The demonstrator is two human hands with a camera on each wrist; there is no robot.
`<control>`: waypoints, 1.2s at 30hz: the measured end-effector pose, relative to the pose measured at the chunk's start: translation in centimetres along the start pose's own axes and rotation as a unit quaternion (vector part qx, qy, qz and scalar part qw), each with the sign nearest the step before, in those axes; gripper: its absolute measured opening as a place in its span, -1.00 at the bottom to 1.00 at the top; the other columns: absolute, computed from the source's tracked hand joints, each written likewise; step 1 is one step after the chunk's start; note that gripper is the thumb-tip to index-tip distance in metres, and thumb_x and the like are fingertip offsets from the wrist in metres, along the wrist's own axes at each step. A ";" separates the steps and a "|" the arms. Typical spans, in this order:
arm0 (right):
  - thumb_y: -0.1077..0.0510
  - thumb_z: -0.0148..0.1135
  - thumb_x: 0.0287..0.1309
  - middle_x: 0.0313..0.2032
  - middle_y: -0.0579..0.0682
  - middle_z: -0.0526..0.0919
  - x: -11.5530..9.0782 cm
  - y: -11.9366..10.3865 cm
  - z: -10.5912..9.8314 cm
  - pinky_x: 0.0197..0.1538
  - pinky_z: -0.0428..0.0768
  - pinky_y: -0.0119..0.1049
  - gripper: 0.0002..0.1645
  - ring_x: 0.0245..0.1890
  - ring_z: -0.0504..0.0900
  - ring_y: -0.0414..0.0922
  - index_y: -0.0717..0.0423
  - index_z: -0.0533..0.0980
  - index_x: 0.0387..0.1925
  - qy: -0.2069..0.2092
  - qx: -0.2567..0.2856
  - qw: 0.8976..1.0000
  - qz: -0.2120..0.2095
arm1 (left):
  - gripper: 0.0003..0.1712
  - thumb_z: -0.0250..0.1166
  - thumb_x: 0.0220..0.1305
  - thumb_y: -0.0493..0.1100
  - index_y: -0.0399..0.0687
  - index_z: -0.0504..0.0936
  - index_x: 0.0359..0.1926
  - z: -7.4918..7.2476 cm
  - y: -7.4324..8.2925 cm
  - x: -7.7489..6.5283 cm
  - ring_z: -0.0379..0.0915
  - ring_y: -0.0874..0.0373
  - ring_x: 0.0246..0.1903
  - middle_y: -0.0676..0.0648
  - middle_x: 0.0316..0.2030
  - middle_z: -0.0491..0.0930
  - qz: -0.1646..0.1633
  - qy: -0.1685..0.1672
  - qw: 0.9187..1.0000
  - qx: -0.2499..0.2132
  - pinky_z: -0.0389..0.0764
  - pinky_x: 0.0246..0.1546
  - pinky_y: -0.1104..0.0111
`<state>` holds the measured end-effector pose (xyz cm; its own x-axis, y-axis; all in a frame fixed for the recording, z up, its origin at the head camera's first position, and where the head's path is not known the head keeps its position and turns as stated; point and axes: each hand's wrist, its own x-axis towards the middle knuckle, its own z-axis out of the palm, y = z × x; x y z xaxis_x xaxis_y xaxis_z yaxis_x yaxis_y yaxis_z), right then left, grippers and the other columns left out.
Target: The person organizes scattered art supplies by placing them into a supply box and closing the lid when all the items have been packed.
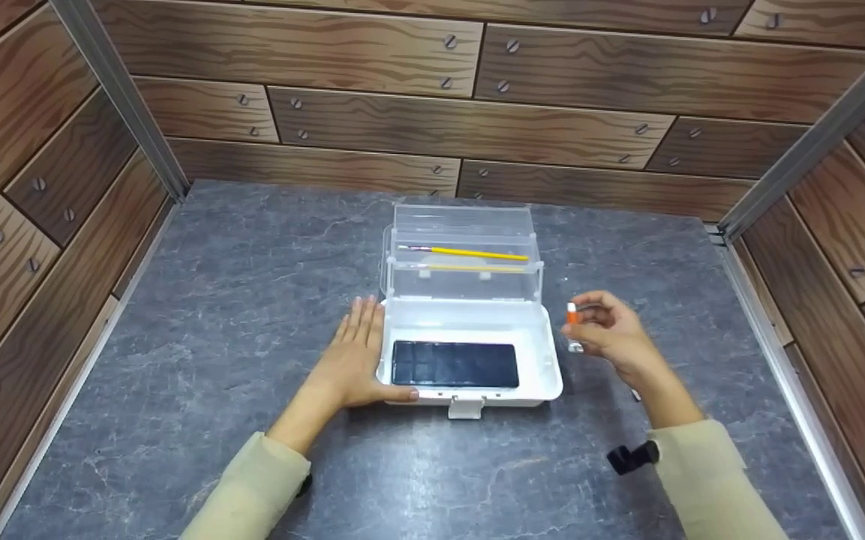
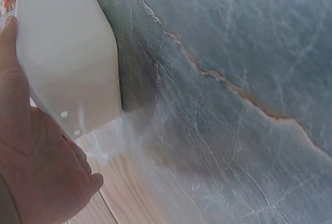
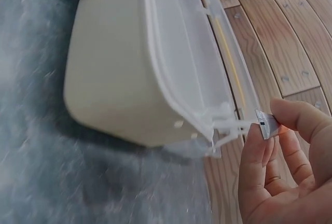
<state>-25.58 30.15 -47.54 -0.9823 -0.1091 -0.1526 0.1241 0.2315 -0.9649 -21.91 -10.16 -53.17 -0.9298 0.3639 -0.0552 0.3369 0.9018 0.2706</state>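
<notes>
A white plastic box (image 1: 552, 379) stands on the table with its clear lid (image 1: 462, 217) and clear tray raised at the back. Inside lies a flat, glossy black rectangular case (image 1: 455, 364). My left hand (image 1: 357, 365) rests against the box's left side, fingers straight, with the thumb on the front rim. Just off the box's right side, my right hand (image 1: 612, 337) pinches a small orange-and-white paint tube (image 1: 572, 313) between thumb and fingertips. Its flat silver crimped end (image 3: 266, 124) shows in the right wrist view.
A yellow-handled paintbrush (image 1: 477, 254) lies in the raised clear tray. The white front latch (image 1: 466, 408) hangs down. Close to the right wrist, a small whitish thing (image 1: 635, 395) is mostly hidden. Wood-patterned walls (image 1: 372, 112) enclose the grey table on the back and sides.
</notes>
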 end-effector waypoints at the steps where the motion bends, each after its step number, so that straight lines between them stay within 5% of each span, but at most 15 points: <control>1: 0.27 0.48 0.06 -0.26 -0.05 0.56 0.2 -0.2 0.3 -0.48 0.56 -0.45 -0.42 -0.48 0.51 -0.27 0.18 0.41 0.09 -0.001 -0.003 1.000 0.000 | 0.75 0.02 -0.32 0.88 -0.29 -0.32 0.56 0.0 0.0 0.0 -0.50 -0.19 0.56 -0.31 0.57 -0.38 0.000 -0.001 1.000 0.000 -0.21 0.55 0.06; 13: 0.29 0.47 0.06 -0.25 -0.03 0.55 3.1 -2.1 2.6 -0.53 0.52 -0.45 -0.39 -0.45 0.52 -0.24 0.20 0.39 0.13 -0.017 -0.020 1.000 0.007 | 0.76 -0.03 -0.34 0.90 -0.31 -0.29 0.56 0.1 0.0 0.0 -0.55 -0.16 0.55 -0.32 0.56 -0.36 0.002 0.001 1.000 0.001 -0.18 0.55 0.04; 23: 0.24 0.46 0.09 -0.24 0.01 0.52 4.6 -3.1 3.8 -0.37 0.69 -0.29 -0.40 -0.36 0.61 -0.17 0.15 0.40 0.14 -0.013 -0.075 0.996 0.036 | 0.75 0.03 -0.32 0.87 -0.31 -0.31 0.56 0.1 0.0 0.1 -0.50 -0.19 0.55 -0.31 0.56 -0.39 0.000 0.001 1.000 -0.001 -0.19 0.55 0.05; 36: 0.26 0.47 0.05 -0.33 0.09 0.52 5.1 -2.9 5.2 -0.42 0.73 -0.28 -0.46 -0.50 0.62 -0.13 0.28 0.44 0.05 0.017 -0.149 0.989 0.000 | 0.77 0.04 -0.34 0.87 -0.28 -0.35 0.56 0.0 0.0 0.0 -0.54 -0.17 0.55 -0.27 0.55 -0.47 -0.005 -0.003 1.000 -0.004 -0.26 0.54 0.08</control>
<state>-30.26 23.90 -46.62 -0.9871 -0.0770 -0.1402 0.0824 0.5066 -0.8583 -21.93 -10.14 -53.21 -0.9322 0.3562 -0.0640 0.3261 0.9035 0.2781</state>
